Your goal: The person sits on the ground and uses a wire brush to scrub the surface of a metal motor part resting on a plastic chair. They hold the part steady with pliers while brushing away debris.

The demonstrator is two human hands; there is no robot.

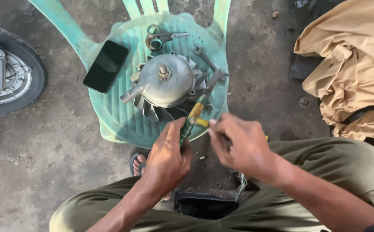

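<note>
While the left hand (166, 157) gripped the pliers (197, 112), their long axis angled toward the motor (165, 86); the blurred right hand (238, 144) pinched one handle.

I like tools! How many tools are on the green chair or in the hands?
3: scissors at the chair's back edge, a wrench right of the metal motor part, and green-yellow pliers in the left hand. The hands may hide others.

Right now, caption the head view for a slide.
Left hand grips green-yellow pliers beside a metal fan motor on a green plastic chair; right hand alongside.
</note>
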